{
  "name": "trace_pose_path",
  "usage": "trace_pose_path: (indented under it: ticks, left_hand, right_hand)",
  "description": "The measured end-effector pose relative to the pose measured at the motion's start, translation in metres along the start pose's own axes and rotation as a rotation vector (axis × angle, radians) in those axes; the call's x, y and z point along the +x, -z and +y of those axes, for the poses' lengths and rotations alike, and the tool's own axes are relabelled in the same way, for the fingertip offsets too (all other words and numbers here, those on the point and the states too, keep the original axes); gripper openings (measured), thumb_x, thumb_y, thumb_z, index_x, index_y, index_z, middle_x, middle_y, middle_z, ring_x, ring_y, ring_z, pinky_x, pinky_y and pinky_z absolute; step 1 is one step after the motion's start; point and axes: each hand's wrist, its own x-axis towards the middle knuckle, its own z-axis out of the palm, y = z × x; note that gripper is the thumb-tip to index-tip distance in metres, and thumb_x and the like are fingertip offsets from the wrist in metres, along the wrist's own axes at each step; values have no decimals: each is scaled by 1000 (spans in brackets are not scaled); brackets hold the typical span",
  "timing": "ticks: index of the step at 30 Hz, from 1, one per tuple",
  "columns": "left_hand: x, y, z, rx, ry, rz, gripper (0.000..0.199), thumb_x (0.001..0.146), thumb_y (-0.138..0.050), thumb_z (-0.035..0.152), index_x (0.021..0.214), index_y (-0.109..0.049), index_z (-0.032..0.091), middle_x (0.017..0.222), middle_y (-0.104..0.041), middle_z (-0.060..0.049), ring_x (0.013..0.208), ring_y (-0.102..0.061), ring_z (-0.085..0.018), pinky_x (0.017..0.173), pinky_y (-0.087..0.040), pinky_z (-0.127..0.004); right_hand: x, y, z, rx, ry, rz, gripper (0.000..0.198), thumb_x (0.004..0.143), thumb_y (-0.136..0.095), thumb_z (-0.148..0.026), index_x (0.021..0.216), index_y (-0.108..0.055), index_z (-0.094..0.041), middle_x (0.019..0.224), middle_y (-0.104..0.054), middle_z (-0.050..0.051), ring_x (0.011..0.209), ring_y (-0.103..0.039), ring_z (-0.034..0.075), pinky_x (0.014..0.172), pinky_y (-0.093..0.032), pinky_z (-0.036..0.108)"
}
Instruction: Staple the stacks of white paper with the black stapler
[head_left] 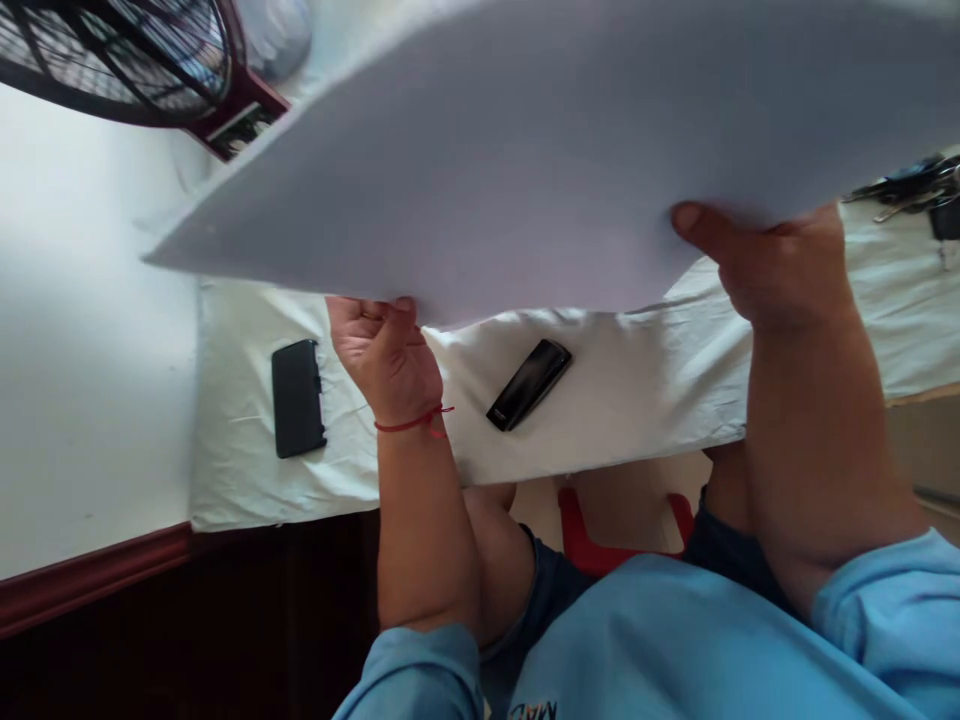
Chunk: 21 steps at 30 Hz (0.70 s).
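A large sheet of white paper [525, 160] is held up above the table and fills the upper middle of the view. My left hand [390, 350], with a red string at the wrist, pinches its lower edge, thumb on top and fingers curled beneath. Farther right, my right hand [772, 250] grips the same sheet, its thumb pressed on the near face and the other fingers hidden behind. Below the paper, between my forearms, a black stapler [529, 385] lies at a slant on the cloth. Whether the paper is one sheet or several, I cannot tell.
The table wears a pale cloth [630, 390]. Left of my left hand lies a dark phone-like case [298, 398]. A fan [135, 60] stands at the upper left near the white wall [90, 350]. Keys [915, 190] rest at the right edge. A red stool [600, 540] shows below.
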Motion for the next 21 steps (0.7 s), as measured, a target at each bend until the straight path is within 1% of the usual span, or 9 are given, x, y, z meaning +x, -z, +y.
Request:
trace_pose_path:
  ticks: [3,5,7,10,12,15,17,19,21]
  left_hand:
    - [-1,-4,-2,-7,65,-52,65,62,-112,63,91,-65,30,98,-68,-2,109,-69,-26,102,-59,-37]
    - [-1,-7,-6,-2,101,-91,68,63,-111,69,90,-64,29,102,-72,-3,119,-71,-28,106,-59,-38]
    - [0,-10,-13,9,126,-129,69,68,-109,74,90,-63,27,104,-73,-4,127,-70,-29,108,-58,-38]
    - [2,-14,-18,19,138,-117,68,78,-105,74,86,-56,27,91,-66,-1,119,-71,-25,101,-58,-36]
    - [2,-16,-16,-10,99,-90,67,78,-105,72,85,-55,27,89,-65,0,115,-72,-24,100,-58,-36]
    - [2,-18,-8,-17,10,-121,61,80,-102,75,91,-63,29,107,-76,-3,135,-69,-28,114,-57,-40]
    - [1,-19,-6,-4,-3,-143,58,81,-100,74,95,-68,29,115,-78,-4,146,-66,-30,121,-55,-44]
    - [0,-19,-8,-2,49,-137,57,76,-102,71,96,-70,28,113,-79,-5,139,-69,-31,118,-57,-44]
    - [2,-17,-14,-3,126,-135,56,70,-102,67,94,-71,27,110,-78,-5,125,-73,-30,111,-60,-42]
  right_hand:
    - [-3,4,-1,46,58,-54,43,79,-106,-51,113,-88,-32,133,-83,-2,138,-77,25,135,-62,46]
    - [-2,7,3,7,38,-90,35,82,-105,-48,105,-88,-28,124,-83,-1,138,-76,25,134,-63,48]
    - [0,9,8,-40,-6,-113,39,80,-106,-49,99,-86,-21,118,-83,2,135,-77,28,130,-65,53]
    - [4,9,15,-62,-114,-161,41,81,-104,-48,97,-84,-15,105,-83,3,113,-81,26,122,-69,59]
    - [6,7,15,-79,-118,-130,38,84,-103,-45,93,-83,-14,99,-81,2,108,-81,24,122,-68,58]
    - [7,4,12,-64,8,-61,46,82,-104,-52,92,-81,-14,107,-82,1,124,-80,25,130,-63,53]
    - [7,3,11,-35,46,-52,53,80,-104,-59,99,-81,-14,116,-82,1,134,-77,26,132,-61,52]
    - [6,6,11,-60,-4,-92,57,78,-106,-56,108,-82,-14,121,-82,1,133,-78,27,130,-63,53]
    - [5,9,13,-131,-73,-134,53,78,-107,-45,114,-82,-14,120,-82,1,127,-79,25,127,-65,54]
